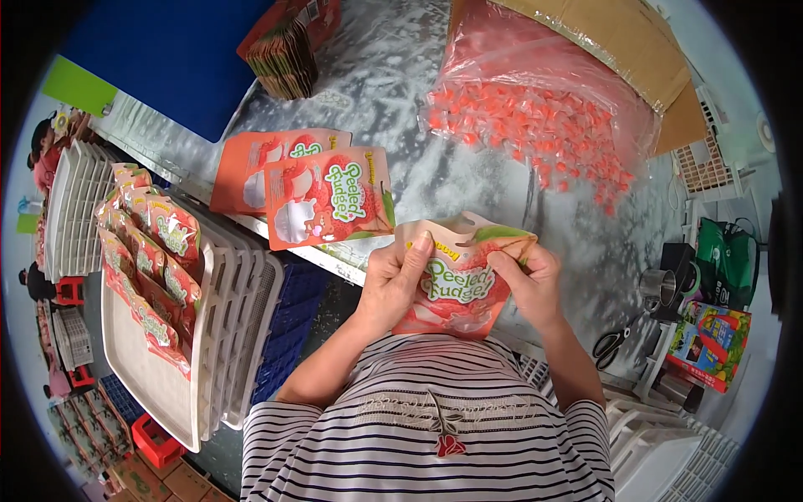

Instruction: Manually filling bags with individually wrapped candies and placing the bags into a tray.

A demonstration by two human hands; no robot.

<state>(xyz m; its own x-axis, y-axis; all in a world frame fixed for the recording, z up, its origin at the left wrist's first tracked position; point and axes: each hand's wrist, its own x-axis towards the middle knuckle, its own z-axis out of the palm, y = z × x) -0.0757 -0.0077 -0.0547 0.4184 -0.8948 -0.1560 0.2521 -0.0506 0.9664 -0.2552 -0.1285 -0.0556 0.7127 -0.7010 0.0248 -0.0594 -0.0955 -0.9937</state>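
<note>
A peach-and-red candy pouch (456, 309) is held upright in front of my body, at the table's near edge. My left hand (391, 283) grips its upper left side, thumb on the front. At the upper right corner, my right hand (534, 284) pinches the pouch between thumb and fingers. The pouch's top edge looks slightly parted; its inside is hidden. Just to the left, two flat pouches (330, 201) of the same print overlap on the table. Beyond, small wrapped red candies (535, 134) spill from a clear plastic bag (544, 50).
The bag lies in a cardboard box (669, 63). A pouch stack (288, 67) stands beside a blue board (167, 58). At left, filled pouches (159, 276) sit on stacked white trays (125, 351). Black scissors (611, 345) and a metal cup (657, 284) are at right. People (46, 159) are far left.
</note>
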